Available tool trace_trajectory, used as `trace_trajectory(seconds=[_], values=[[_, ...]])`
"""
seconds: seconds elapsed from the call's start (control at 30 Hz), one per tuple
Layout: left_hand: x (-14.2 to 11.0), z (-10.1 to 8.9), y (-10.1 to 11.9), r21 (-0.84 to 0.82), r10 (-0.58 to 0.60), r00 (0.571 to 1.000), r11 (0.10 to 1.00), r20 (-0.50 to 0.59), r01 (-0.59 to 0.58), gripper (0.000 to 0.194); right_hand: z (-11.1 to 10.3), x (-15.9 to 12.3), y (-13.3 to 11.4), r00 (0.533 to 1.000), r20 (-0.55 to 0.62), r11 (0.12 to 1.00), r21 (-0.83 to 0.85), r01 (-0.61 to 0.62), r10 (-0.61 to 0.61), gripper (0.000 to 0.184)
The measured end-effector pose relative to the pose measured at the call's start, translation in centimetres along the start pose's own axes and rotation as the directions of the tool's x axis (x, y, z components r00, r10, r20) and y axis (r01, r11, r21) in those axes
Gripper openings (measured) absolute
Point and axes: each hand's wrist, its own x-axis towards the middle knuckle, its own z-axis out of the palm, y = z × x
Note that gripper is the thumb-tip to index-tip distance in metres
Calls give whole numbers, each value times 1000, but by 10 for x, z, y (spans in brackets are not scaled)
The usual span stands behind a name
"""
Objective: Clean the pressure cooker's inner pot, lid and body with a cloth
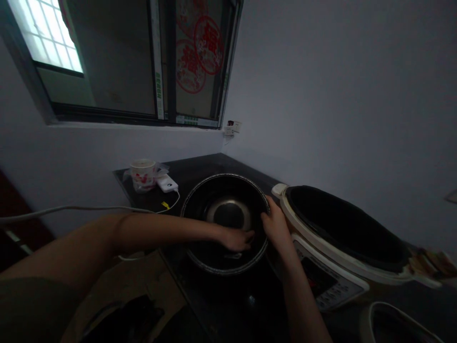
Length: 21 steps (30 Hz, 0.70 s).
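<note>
A round black pot (221, 190) with a pale, speckled rim stands on the dark counter in front of me. My right hand (275, 220) grips its right side, thumb inside the rim and fingers over the edge. Reaching in from the left, my left hand (237, 239) is down inside the pot near the lower right wall, its fingers curled together. Whether anything lies in those fingers is hidden. Just below them a small pale patch shows on the pot's inside; I cannot tell if it is water, a reflection or an object.
To the right stands a large open cooker (326, 274) with a dark interior and a button panel. A patterned tub (143, 175) in plastic and a white corded device (166, 183) lie at the back left. Wall sockets (232, 127) sit in the corner.
</note>
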Motion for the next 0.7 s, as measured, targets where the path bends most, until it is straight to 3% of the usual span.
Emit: trace_trajectory(seconds=[0.1, 0.27, 0.37, 0.47, 0.7], values=[[-23, 3, -5, 132, -27, 989, 991, 148, 8, 34, 0, -1, -2, 1000, 19, 1000, 15, 10, -10, 60], [-51, 2, -29, 345, -159, 971, 934, 178, 90, 16, 0, -1, -3, 999, 32, 999, 36, 28, -29, 61], [-60, -6, -46, 434, -210, 968, 891, 141, 130, 8, 1, -3, -6, 999, 33, 999, 7, 32, -32, 62], [-63, -18, -59, 521, -234, 971, 835, 43, 178, 15, 1, -5, -9, 999, 29, 998, -53, 19, -18, 61], [-39, -65, -78, 584, -152, 975, 782, -160, 218, 28, 0, -7, -15, 999, 32, 994, -111, 16, -12, 59]])
